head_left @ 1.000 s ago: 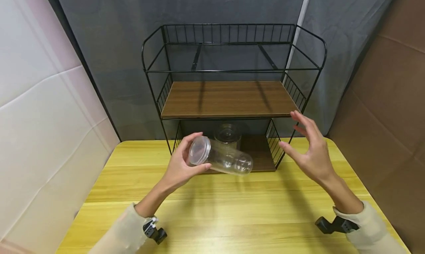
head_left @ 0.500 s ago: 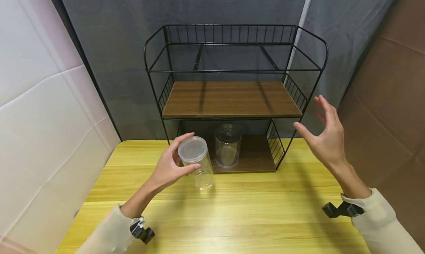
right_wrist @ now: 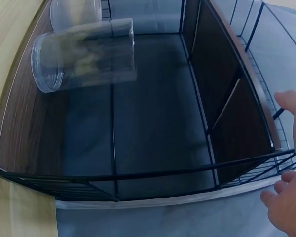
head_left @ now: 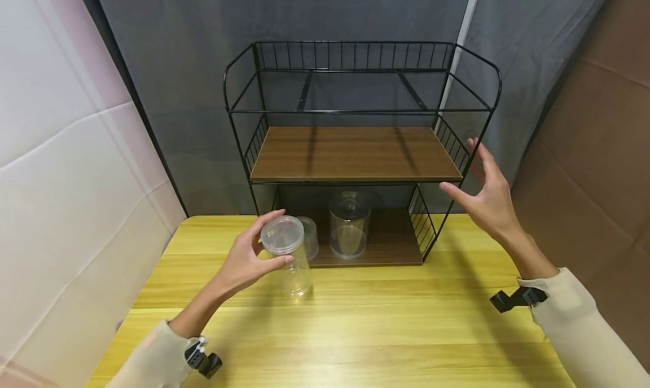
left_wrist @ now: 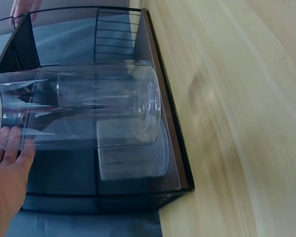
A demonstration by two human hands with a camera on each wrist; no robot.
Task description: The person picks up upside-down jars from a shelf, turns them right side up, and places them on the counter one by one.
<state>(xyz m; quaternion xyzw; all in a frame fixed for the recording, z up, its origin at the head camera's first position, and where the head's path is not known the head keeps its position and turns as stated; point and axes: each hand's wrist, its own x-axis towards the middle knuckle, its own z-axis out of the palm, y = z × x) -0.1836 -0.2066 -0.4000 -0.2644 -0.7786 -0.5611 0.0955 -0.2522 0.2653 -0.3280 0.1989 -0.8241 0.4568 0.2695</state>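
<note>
Your L hand point(head_left: 244, 261) has the clear jar point(head_left: 294, 261), frosted lid point(head_left: 282, 234) uppermost. L fingers point(head_left: 266, 217) clamped round its upper part: thumb on the near side, rest round the far side. Jar is in front of the L end of the rack point(head_left: 360, 112), over the near edge of the worktop strip there; can't tell if its base touches the worktop point(head_left: 365, 320). L wrist view: jar walls see-through, shelf edge shows past the base.

Your R hand point(head_left: 490, 204) is at the R front post of the rack, approx. mid-shelf ht. R fingers apart, thumb spread well away from them, nothing held. Contact w/ post: can't tell.

Rack = black wire, w/ brown mid shelf point(head_left: 355, 157) and brown bottom shelf point(head_left: 391, 241). On bottom shelf, 2nd jar point(head_left: 350, 230): clear, upright, approx. mid. To its L, a shorter translucent container point(head_left: 311, 238), partly behind your held jar in head view; both also show in R wrist view.

Surroundings: grey cloth point(head_left: 355, 10) behind rack, white panel point(head_left: 76, 123) on your L, brown panel point(head_left: 599, 151) on your R. Pale sleeves point(head_left: 584, 320), black wrist cam point(head_left: 520, 299) on each arm.
</note>
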